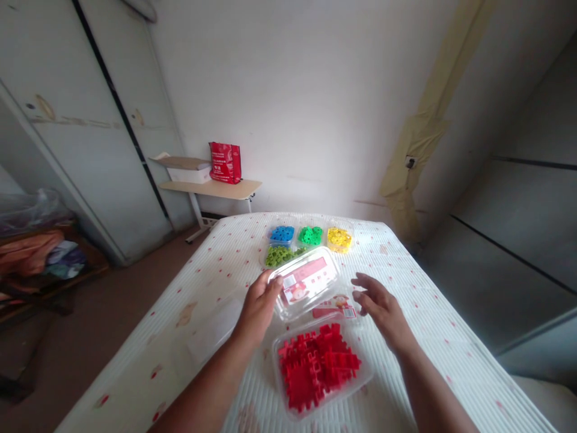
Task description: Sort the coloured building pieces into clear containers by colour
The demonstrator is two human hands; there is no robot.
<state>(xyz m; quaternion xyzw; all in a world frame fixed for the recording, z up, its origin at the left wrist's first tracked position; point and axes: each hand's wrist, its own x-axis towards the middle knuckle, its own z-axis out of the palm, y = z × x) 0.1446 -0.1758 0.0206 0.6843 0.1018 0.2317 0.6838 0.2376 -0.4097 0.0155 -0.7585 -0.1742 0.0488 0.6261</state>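
My left hand grips the left end of a clear plastic lid with a red-and-white label, holding it tilted above the table. Over to the right, my right hand has its fingers spread and slightly bent, apart from the lid. Below both hands sits a clear plastic box filled with red interlocking plastic pieces. A second red-and-white label shows between the lid and this box; what it is fixed to is hard to make out.
Beyond the lid stand clear boxes of blue, green, yellow and olive-green pieces. A translucent sheet or lid lies left. Behind, a side table carries a red bag and a carton.
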